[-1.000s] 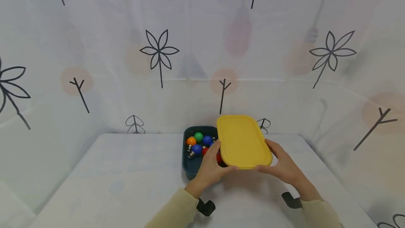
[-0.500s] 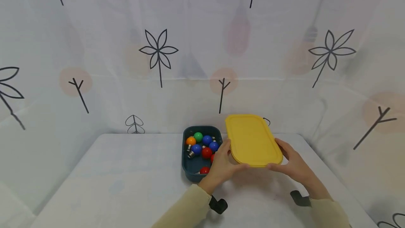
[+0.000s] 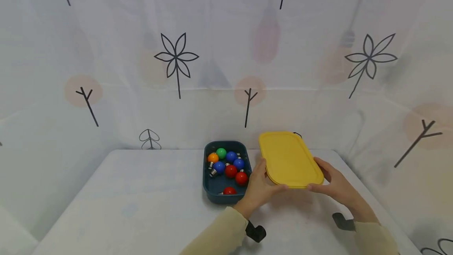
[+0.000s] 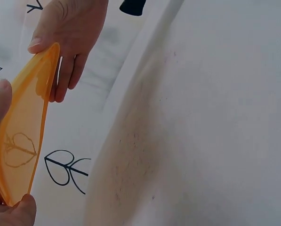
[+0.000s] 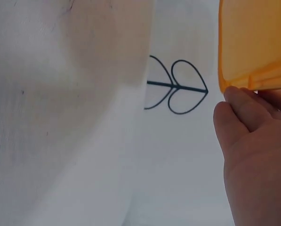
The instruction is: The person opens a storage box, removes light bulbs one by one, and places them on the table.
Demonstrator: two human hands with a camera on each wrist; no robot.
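Observation:
A yellow rectangular lid (image 3: 291, 159) with rounded corners is held up above the table, tilted so its broad face shows in the head view. My left hand (image 3: 260, 188) grips its left edge, thumb along the near side. On the opposite edge my right hand (image 3: 337, 188) holds it between thumb and fingers. Left of the lid stands a dark teal container (image 3: 216, 187) without a cover. Inside lie several small coloured bulbs with metal screw bases, among them a green bulb (image 3: 221, 153), an orange bulb (image 3: 213, 157) and a red bulb (image 3: 242, 178). The left wrist view shows the translucent orange-looking lid (image 4: 25, 127) edge-on.
A white-covered table (image 3: 141, 204) extends to the left of the container and toward the front. Behind it hangs a pale cloth backdrop (image 3: 212, 50) with printed leaves and twigs. Dark straps with black pieces (image 3: 255, 231) sit at both wrists.
Both hands have carried the yellow lid to the right, away from above the container. More of the bulbs inside now show. The container has stayed in place.

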